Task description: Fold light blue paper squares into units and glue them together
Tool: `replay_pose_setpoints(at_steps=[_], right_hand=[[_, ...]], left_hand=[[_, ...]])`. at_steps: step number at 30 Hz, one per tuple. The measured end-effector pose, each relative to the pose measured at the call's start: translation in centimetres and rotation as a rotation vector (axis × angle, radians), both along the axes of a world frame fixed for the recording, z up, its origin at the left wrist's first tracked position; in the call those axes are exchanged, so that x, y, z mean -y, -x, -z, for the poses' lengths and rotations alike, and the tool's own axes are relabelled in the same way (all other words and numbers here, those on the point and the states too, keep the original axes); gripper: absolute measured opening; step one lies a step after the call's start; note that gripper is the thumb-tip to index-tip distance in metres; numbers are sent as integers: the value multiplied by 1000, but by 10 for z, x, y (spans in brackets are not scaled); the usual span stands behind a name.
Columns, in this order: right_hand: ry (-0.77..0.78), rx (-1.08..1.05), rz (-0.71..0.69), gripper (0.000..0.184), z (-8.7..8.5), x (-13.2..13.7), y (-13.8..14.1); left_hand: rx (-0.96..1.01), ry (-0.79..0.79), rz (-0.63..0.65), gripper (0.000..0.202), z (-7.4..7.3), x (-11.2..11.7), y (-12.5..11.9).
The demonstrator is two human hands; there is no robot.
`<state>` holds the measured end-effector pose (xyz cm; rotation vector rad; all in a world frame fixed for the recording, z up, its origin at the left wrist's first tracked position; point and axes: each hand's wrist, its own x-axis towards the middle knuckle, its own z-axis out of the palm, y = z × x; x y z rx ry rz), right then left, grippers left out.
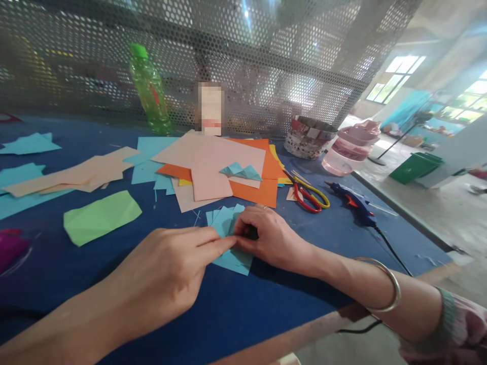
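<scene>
Blue paper (232,259), folded and layered, on a blue table (300,299) near the front edge, between both hands. Left hand (163,268): fingers straight and close together, index tip pressed against the paper, no clear pinch. Right hand (268,241): fingers curled over the paper's upper folds, pinching it, thumb hidden; metal bangle (384,284) around the wrist above. Containers: paper-wrapped pot (310,137), upright, far side of the table, contents out of sight; pink plastic tubs (350,149), translucent, stacked just beside the pot, contents unclear; green bottle (149,88), green cap, tilted against a perforated metal screen (243,61), contents unclear; green bin (416,167), lidded, on the floor to the right, contents hidden. Also on the table: paper stack (243,187) in peach, orange and yellow, with a small blue folded piece (241,172) on top; red-and-yellow scissors (308,195); blue glue gun (353,210), corded; green folded sheet (101,217); loose peach and blue sheets (72,172) to the left.
</scene>
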<state>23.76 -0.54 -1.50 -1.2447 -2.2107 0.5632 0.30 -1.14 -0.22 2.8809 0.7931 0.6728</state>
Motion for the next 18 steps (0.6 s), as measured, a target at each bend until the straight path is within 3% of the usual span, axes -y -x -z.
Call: replay_pose_setpoints(at_steps=[18], right_hand=[[15, -2, -6, 22, -3, 1, 1]], left_hand=[[-125, 60, 29, 47, -4, 0, 0]])
